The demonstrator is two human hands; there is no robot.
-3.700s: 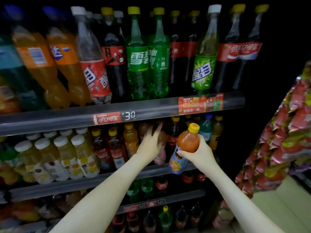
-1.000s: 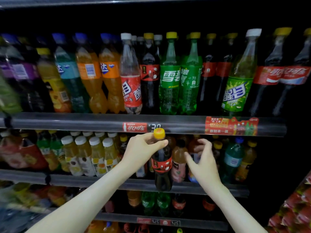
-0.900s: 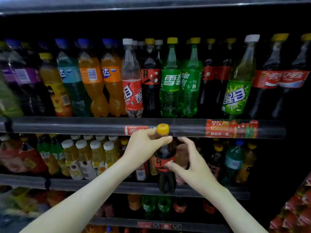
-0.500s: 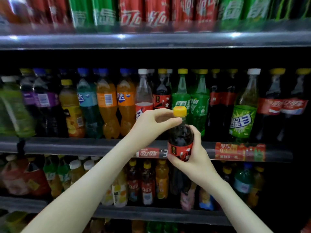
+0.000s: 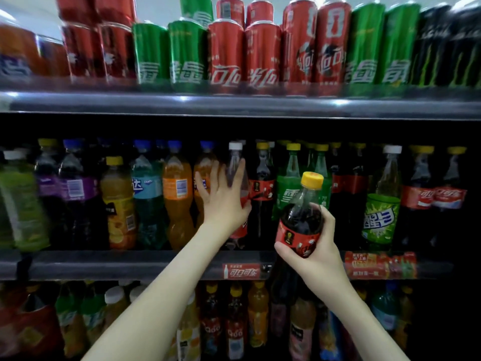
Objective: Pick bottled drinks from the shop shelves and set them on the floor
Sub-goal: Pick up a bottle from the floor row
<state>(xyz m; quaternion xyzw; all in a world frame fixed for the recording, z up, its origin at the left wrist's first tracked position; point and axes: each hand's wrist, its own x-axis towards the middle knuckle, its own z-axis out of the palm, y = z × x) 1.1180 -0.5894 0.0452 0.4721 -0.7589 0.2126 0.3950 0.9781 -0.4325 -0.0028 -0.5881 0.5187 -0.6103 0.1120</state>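
One dark cola btl (image 5: 299,220) gripped in R hand (image 5: 316,252); L hand (image 5: 224,204) splayed by clear btl (image 5: 235,158).

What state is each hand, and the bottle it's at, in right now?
Right hand: grips the cola bottle around its label.
Cola bottle: capped, off the shelf, slightly tilted.
Left hand: open, fingers spread at the clear bottle, not closed on it.
Clear bottle: capped, upright on the middle shelf.
Cans: upright on the top shelf.
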